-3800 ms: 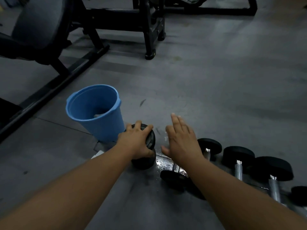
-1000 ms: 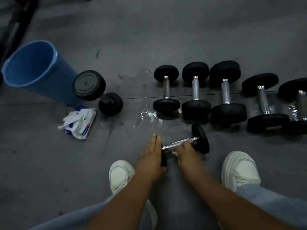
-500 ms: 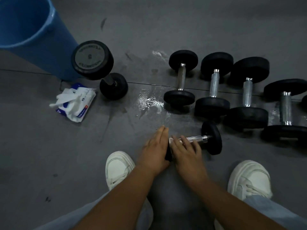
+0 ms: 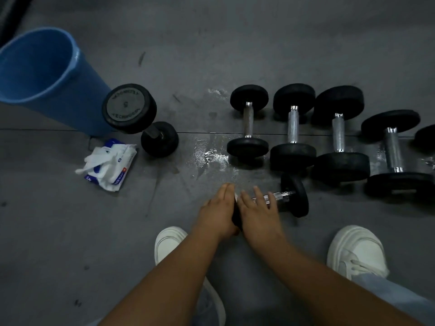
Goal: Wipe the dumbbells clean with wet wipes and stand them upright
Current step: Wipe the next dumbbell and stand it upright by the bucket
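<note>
Count: seven dumbbells, one blue bucket (image 4: 47,74), one pack of wet wipes (image 4: 109,164), two white shoes, two hands.
- Small dumbbell (image 4: 280,196): lies on the floor just off centre toward 5 o'clock, between the shoes and the row. Long axis runs about 8 to 2, far head toward 2.
- Row of dumbbells (image 4: 293,128): four lie side by side on the 3 o'clock side, axes 12 to 6. A fifth (image 4: 426,137) is cut by the 3 o'clock edge.
- Upright dumbbell (image 4: 129,108): stands on end at 10 o'clock, just beside the bucket, top face marked 5.
- Wipes pack: at 9 o'clock, sheets pulled out.

Surface: dark grey floor (image 4: 235,43), with a seam (image 4: 204,132) running 9 to 3. A wet patch (image 4: 211,156) glistens at centre.

Hands: the left hand (image 4: 217,209) has straight fingers held together, flat against the small dumbbell's near head. The right hand (image 4: 257,209) has its fingers spread, laid over the handle. A white sliver (image 4: 235,196) shows between the hands.

Left shoe (image 4: 168,241) at 6 o'clock, right shoe (image 4: 357,250) at 4.
</note>
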{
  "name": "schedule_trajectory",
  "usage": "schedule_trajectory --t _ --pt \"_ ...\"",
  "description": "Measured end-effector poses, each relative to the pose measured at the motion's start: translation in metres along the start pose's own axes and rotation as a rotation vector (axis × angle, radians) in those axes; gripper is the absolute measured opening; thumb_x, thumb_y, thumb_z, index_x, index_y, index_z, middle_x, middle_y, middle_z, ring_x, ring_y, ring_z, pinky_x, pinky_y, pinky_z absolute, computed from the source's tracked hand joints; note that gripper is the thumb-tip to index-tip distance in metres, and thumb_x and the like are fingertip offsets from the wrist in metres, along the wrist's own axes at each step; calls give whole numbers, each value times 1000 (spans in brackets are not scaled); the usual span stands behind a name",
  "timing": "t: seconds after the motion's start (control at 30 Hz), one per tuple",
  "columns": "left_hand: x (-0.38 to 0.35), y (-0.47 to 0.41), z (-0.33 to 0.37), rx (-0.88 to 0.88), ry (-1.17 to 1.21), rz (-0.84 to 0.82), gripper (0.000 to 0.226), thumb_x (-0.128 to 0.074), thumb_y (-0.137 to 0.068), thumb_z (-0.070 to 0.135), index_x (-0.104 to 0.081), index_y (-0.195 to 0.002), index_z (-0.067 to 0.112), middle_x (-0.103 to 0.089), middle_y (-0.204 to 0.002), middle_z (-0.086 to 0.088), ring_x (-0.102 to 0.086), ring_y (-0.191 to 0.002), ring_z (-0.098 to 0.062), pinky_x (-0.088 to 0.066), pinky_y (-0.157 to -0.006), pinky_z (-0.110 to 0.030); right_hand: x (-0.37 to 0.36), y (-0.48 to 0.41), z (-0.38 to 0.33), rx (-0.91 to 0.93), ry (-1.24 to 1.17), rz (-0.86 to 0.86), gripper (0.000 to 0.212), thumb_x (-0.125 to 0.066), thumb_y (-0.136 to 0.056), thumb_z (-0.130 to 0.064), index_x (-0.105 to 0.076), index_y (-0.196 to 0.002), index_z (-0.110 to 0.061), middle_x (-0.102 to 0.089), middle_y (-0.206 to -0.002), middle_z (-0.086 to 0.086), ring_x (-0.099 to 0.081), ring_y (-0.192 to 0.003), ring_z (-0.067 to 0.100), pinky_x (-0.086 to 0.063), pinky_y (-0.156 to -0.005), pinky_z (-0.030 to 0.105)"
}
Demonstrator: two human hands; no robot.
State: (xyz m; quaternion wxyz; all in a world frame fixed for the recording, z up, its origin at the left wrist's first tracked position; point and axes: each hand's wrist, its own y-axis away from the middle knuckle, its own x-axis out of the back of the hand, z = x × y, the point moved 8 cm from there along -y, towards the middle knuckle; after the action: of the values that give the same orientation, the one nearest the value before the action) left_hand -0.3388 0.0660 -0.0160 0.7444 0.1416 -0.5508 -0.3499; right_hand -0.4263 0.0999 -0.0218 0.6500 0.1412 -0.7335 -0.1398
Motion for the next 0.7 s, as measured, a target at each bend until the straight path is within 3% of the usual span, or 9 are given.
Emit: schedule_trajectory --t 0.1,0.27,0.3,0.4,0.43,0.53,0.57,0.6,0.7 --pt "2 1 2 -6 -12 -5 121 -84 -69 30 -1 -156 20 1 -165 4 -35 -142 -27 -33 -110 -40 -7 12 3 -23 -13 5 57 -75 -69 -24 -64 -125 -18 -57 -135 6 -48 -130 34 -23 -103 53" --pt "4 1 2 0 -19 -7 121 -83 -70 33 1 -156 20 2 -165 4 -31 -145 -22 -30 -114 -41 5 -4 5 -57 -9 -11 58 -42 -96 -30 -23 -151 -31 -2 -162 10 3 -148 30 4 -114 53" --pt "4 1 2 -2 -16 -12 121 -83 -70 33 1 -156 20 2 -165 5 -31 -144 -23 -30 -113 -41 3 0 5 -61 -21 -10 60 -46 -94 -31 -25 -151 -31 -6 -161 11 -1 -148 31 2 -114 53" --pt "6 1 2 -1 -5 -21 122 -84 -68 31 -2 -156 20 0 -165 5 -35 -142 -24 -32 -111 -42 -5 12 6 -86 -47 -27 63 -72 -74 -31 -55 -134 -29 -43 -147 13 -38 -137 36 -16 -105 52" --pt "8 0 3 -3 -10 -21 121 -85 -67 32 -3 -156 19 -3 -164 5 -36 -141 -24 -33 -110 -41 0 10 5 -79 -32 11 62 -72 -74 -32 -56 -134 -29 -43 -147 13 -38 -137 36 -16 -106 52" --pt "11 -4 2 -3 -27 -26 120 -85 -66 32 -6 -155 18 -9 -163 4 -39 -139 -24 -35 -108 -41 7 -9 5 -52 -25 -16 58 -46 -95 -35 -27 -149 -33 -6 -162 9 -1 -148 31 2 -114 54" --pt "12 -5 2 2 -30 -32 121 -85 -65 33 -6 -155 19 -10 -163 4 -40 -139 -25 -35 -107 -41 5 -8 6 -71 -47 -21 58 -44 -96 -34 -23 -150 -32 -2 -162 8 3 -148 30 4 -114 53" --pt "12 -5 2 4 -32 -40 122 -86 -64 33 -6 -155 19 -10 -163 5 -41 -138 -26 -36 -106 -41 3 -3 5 -71 -49 -17 59 -46 -95 -33 -26 -150 -32 -5 -162 8 0 -148 31 3 -113 52" --pt "11 -5 2 5 -30 -49 122 -86 -63 35 -7 -154 19 -12 -162 3 -43 -135 -28 -38 -104 -42 -6 12 4 -78 -75 -9 62 -74 -73 -29 -57 -133 -27 -41 -149 10 -37 -137 36 -16 -106 51"
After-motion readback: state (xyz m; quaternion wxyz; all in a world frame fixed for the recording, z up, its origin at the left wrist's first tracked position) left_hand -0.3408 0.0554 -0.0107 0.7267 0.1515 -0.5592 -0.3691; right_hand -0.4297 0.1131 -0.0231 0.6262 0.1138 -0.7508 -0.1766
